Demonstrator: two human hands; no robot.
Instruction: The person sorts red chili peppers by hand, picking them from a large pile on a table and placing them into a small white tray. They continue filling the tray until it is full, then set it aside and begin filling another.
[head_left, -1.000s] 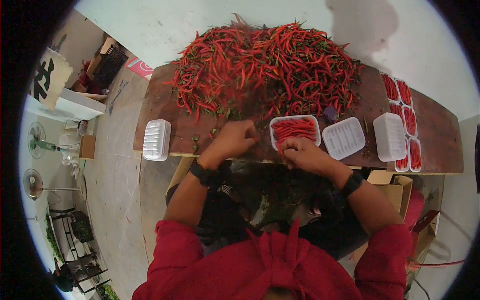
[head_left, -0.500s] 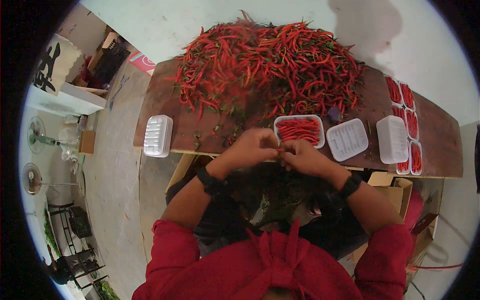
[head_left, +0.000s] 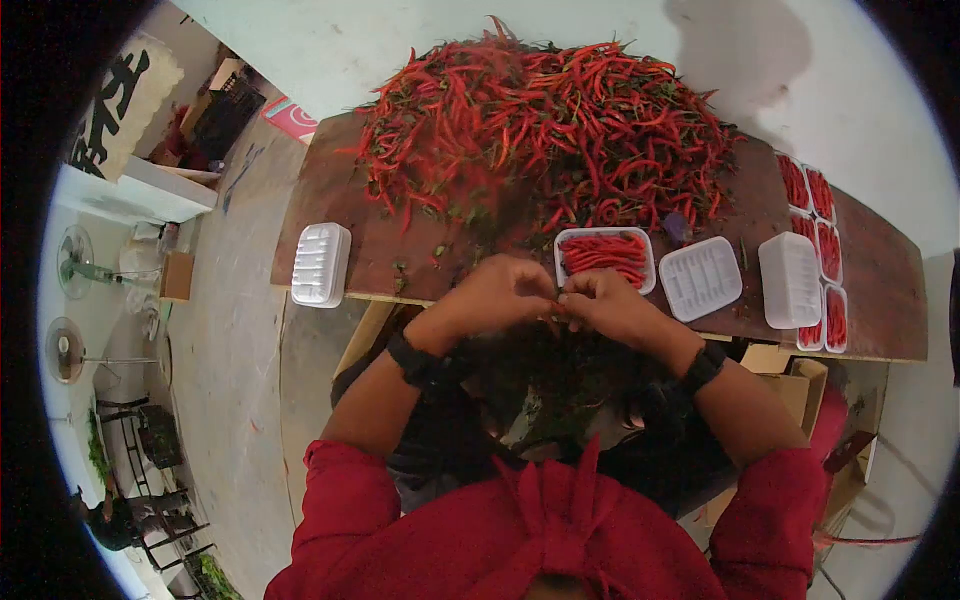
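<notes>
My left hand [head_left: 505, 291] and my right hand [head_left: 607, 304] meet at the near edge of the brown table [head_left: 375, 265]. The fingers of both are pinched together around a small red chili, mostly hidden between the fingertips. Just beyond my right hand lies a white tray [head_left: 651, 276] with red chilies laid lengthwise in it. A large heap of red chilies [head_left: 600, 130] with some green stems covers the back of the table. An upturned white tray [head_left: 702, 279] sits to the right of the filled one.
A stack of white trays [head_left: 789, 281] stands at the right, beside several filled trays [head_left: 829, 250]. Another tray stack [head_left: 321, 265] is at the left edge. An open cardboard box [head_left: 790, 390] sits below the table. A person [head_left: 112, 522] is far off at lower left.
The view has shifted slightly. Both hands remain together at the table edge, with small changes in the fingers.
</notes>
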